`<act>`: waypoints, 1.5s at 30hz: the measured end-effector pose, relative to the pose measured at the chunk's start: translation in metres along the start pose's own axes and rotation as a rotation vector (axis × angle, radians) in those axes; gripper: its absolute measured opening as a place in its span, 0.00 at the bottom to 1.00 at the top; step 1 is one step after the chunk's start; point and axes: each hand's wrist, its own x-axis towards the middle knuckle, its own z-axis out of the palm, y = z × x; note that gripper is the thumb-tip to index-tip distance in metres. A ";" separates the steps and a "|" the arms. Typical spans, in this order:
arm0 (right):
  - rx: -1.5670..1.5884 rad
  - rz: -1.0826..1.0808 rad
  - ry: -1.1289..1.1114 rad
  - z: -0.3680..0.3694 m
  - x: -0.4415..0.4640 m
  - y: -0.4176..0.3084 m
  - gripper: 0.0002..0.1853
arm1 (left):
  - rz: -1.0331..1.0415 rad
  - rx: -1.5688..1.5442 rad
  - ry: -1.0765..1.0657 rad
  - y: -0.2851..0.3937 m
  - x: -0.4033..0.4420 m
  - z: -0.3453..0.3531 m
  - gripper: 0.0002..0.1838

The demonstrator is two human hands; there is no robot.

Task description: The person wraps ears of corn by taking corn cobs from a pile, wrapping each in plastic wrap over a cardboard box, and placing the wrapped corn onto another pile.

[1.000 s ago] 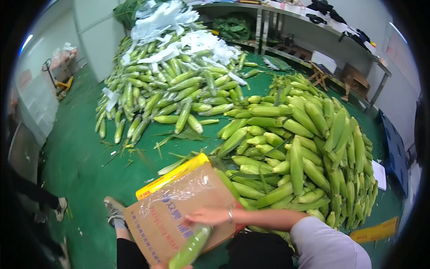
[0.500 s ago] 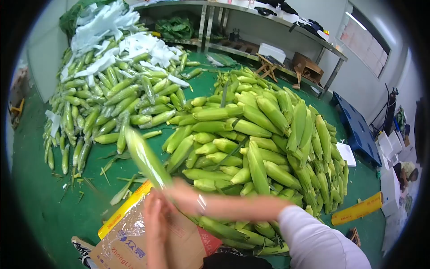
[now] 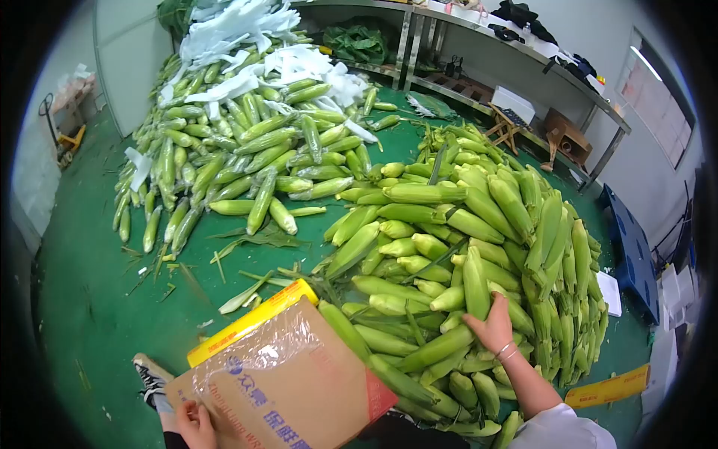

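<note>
My right hand [image 3: 492,326] is at the near side of the large heap of green corn [image 3: 419,247], its thumb and fingers around the lower end of an upright ear [image 3: 476,284]. My left hand [image 3: 196,423] rests at the lower left edge of a brown printed cardboard box [image 3: 299,374], fingers curled, with nothing visible in them. Clear plastic film lies over the top of the box, and a yellow film box [image 3: 250,322] runs along its far edge. Farther back at the left lies a second heap, of wrapped corn [image 3: 254,150].
White foam sleeves [image 3: 239,37] cover the top of the wrapped heap. Behind are a metal shelf table [image 3: 516,45] and a small wooden stool [image 3: 505,131]. A blue pallet [image 3: 632,254] leans at the right. Loose husks [image 3: 247,292] litter the green floor.
The ear that my hands held over the box has left them. My right hand has moved right to the unwrapped heap; my left hand has dropped to the box's lower left. The view has shifted.
</note>
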 end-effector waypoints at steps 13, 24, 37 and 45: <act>0.589 -1.123 -0.377 0.080 -0.036 -0.306 0.35 | -0.214 0.554 -0.154 0.037 0.034 0.008 0.28; 0.382 -1.501 -0.719 0.118 -0.039 -0.340 0.36 | -0.425 -1.454 0.192 0.020 0.035 -0.016 0.08; 0.128 -1.283 -0.150 0.134 -0.038 -0.247 0.08 | 0.490 0.387 -0.110 0.060 0.072 0.035 0.39; 0.605 -0.791 -0.364 0.052 -0.027 -0.231 0.14 | 0.501 0.327 -0.237 0.070 -0.021 0.019 0.30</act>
